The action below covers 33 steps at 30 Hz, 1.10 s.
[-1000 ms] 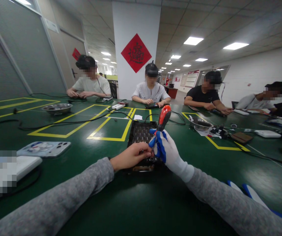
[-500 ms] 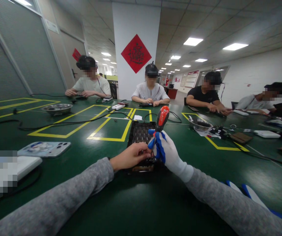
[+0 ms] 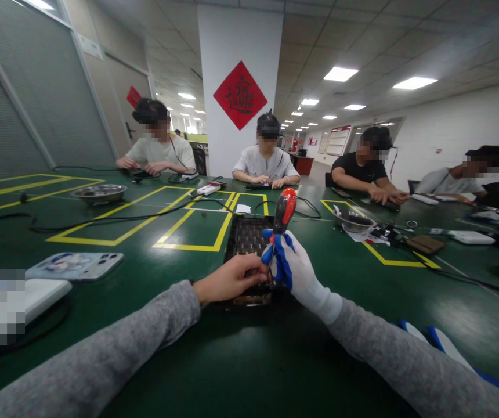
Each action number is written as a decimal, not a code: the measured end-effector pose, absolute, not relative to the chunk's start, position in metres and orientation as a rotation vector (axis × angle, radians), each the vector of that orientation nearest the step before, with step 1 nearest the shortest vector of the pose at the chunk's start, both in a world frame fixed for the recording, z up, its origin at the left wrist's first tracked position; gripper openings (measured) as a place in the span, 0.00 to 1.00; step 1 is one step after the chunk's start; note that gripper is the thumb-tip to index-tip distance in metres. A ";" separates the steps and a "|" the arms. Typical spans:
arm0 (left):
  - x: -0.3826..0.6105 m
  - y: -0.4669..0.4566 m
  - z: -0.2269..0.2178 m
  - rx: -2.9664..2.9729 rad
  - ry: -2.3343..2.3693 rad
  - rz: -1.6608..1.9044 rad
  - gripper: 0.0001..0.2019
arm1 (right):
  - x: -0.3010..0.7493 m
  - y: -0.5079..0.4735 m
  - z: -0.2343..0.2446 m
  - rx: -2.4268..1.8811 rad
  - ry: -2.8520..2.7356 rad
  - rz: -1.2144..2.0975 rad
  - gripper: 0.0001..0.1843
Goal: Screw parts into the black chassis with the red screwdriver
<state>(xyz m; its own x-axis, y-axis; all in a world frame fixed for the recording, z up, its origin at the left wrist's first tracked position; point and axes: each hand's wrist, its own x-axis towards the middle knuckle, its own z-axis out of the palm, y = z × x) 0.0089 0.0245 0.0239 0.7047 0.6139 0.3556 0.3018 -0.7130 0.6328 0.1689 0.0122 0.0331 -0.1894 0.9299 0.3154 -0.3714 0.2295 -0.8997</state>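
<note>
A black tray-like case (image 3: 246, 231) with a studded inside lies on the green table in front of me. My right hand (image 3: 290, 261), in a white and blue glove, grips a screwdriver (image 3: 285, 212) by the lower part of its red and black handle. The tool stands nearly upright, its shaft pointing down into the near part of the case. My left hand (image 3: 234, 276) is ungloved, its fingers pinched together beside the shaft. Whatever those fingertips hold is too small and covered to make out.
A phone (image 3: 75, 266) and a white device (image 3: 44, 296) lie at left. Metal bowls stand at far left (image 3: 100, 193) and right (image 3: 354, 220), the right one near small parts. A spare glove (image 3: 454, 348) rests by my right forearm. Black cables cross the table; co-workers sit opposite.
Both my hands and the screwdriver stay almost in place; the handle leans very slightly more to the left. The view has shifted a little.
</note>
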 end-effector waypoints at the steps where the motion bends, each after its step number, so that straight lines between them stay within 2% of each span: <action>1: 0.009 0.024 0.024 2.367 0.721 0.766 0.07 | 0.169 0.012 0.033 -0.611 -1.227 1.310 0.13; 9: 0.009 0.025 0.022 2.358 0.731 0.763 0.07 | 0.169 0.011 0.034 -0.654 -1.258 1.304 0.15; 17: 0.010 0.026 0.023 2.326 0.794 0.761 0.09 | 0.170 0.012 0.034 -0.644 -1.246 1.285 0.13; 25: 0.009 0.025 0.026 2.355 0.666 0.752 0.08 | 0.170 0.012 0.034 -0.641 -1.241 1.298 0.14; 33: 0.009 0.024 0.023 2.301 0.802 0.804 0.07 | 0.170 0.012 0.032 -0.646 -1.231 1.310 0.15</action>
